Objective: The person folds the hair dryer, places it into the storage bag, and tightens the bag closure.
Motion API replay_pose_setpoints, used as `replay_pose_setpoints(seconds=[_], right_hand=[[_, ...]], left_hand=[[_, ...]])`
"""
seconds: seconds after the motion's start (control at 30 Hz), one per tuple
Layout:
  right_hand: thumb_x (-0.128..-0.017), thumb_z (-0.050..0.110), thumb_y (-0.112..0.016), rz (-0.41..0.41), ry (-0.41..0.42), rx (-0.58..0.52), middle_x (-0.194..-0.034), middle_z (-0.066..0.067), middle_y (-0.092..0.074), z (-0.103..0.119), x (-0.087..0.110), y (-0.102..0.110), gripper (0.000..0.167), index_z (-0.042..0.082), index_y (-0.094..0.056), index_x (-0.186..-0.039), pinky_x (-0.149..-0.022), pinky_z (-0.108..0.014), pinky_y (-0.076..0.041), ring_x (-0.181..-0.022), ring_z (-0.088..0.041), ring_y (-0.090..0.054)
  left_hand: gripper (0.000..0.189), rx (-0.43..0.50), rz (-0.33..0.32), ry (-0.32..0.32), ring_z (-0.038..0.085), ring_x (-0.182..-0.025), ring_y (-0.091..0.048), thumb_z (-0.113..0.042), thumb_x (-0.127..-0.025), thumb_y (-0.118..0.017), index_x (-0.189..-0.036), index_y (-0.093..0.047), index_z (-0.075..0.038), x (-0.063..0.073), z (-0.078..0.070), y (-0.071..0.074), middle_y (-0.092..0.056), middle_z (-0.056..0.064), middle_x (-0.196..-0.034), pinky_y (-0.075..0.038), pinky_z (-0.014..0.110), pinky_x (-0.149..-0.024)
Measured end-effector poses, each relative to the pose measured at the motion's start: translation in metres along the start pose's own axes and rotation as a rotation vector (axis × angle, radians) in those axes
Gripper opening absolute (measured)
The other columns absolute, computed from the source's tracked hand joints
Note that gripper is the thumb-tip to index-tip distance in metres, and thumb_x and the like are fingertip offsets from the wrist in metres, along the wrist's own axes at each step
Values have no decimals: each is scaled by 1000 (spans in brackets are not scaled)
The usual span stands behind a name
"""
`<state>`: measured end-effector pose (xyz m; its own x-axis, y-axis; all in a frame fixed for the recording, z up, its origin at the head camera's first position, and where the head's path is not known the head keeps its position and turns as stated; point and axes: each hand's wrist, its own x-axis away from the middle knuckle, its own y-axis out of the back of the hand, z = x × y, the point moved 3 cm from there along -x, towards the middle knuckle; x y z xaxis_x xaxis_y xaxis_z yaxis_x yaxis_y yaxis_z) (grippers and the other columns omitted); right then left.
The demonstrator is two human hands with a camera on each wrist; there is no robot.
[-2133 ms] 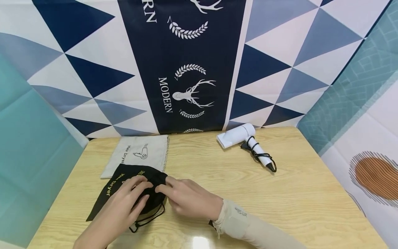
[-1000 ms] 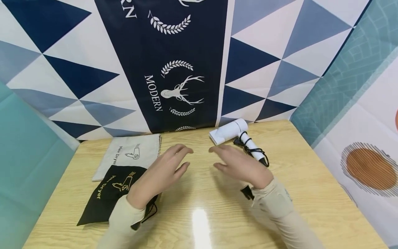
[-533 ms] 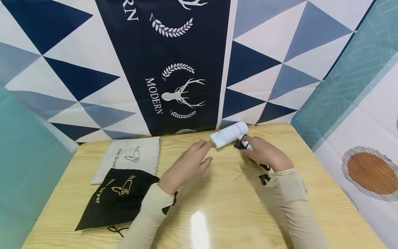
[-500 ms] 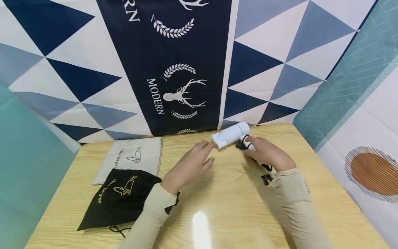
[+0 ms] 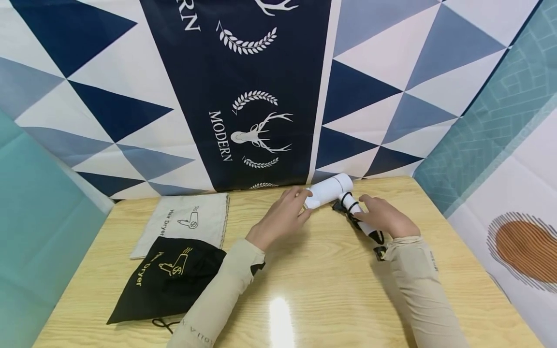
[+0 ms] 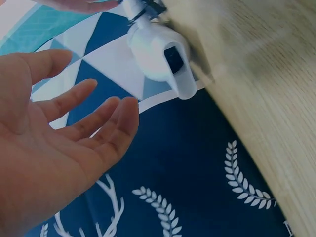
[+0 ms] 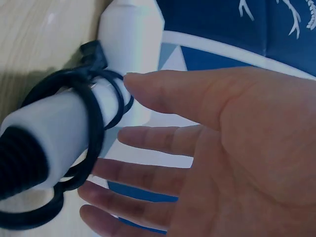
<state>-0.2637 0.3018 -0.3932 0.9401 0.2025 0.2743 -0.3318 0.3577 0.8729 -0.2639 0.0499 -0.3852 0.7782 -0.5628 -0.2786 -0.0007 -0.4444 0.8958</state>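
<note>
A white hair dryer (image 5: 331,189) lies on the table by the patterned wall, its nozzle towards the left. Black cord (image 7: 93,116) is wound in loops around its handle (image 7: 57,123). My left hand (image 5: 280,215) is at the nozzle end, overlapping it in the head view; the left wrist view shows its fingers (image 6: 81,94) loosely bent, apart from the nozzle (image 6: 180,74). Beside the handle is my right hand (image 5: 387,217), thumb and fingers spread. In the right wrist view its thumb tip (image 7: 143,86) comes right up to the cord loops.
At the left of the wooden table (image 5: 322,285) lies a black drawstring pouch (image 5: 169,280) with a yellow hair dryer print. It overlaps a pale cloth pouch (image 5: 184,217) behind it. Patterned cloth (image 5: 270,96) stands along the back edge.
Both hands have left the black pouch and moved right to the hair dryer. Lately the left hand has edged further over the nozzle, while the right fingers have spread and shifted down the handle.
</note>
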Motion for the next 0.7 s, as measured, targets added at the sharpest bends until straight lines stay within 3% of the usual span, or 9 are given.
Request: replay_pose_setpoints(seconds=[0.23,0.47,0.6,0.7], right_hand=[[-104,28,-52,22,-21,-12,-143,-39,-40,-15,-5,-3,62,-10,-30,-148,-96,-62,-42,-128,-53,-44],[-104,35,-49,41,-14,-32,-137,-38,-46,-22,-7,-4,63,-11,-34,-145,-91,-58,-46,-122,-50,-50],[-104,39,-50,26,10,-22,-123,-31,-58,-24,-11,-8,58,-11,-48,-134,-79,-48,-48,-98,-38,-60],[-103,39,-52,21,20,-47,-101,-20,-62,-23,-13,-13,48,-7,-57,-117,-67,-38,-43,-77,-25,-54]], left_hand=[[40,-2,60,44,26,-120,-51,-32,-102,-57,-136,-54,-11,-20,8,-10,-52,10,-134,-48,37,-95],[44,70,109,124,25,-120,-47,-39,-104,-49,-139,-52,-12,-43,18,-16,-49,9,-136,-43,37,-101],[45,90,127,166,28,-119,-47,-40,-105,-48,-138,-52,-10,-54,24,-23,-49,11,-132,-42,40,-101],[48,84,154,206,31,-119,-48,-42,-105,-46,-137,-52,-7,-62,31,-32,-50,13,-130,-42,42,-101]])
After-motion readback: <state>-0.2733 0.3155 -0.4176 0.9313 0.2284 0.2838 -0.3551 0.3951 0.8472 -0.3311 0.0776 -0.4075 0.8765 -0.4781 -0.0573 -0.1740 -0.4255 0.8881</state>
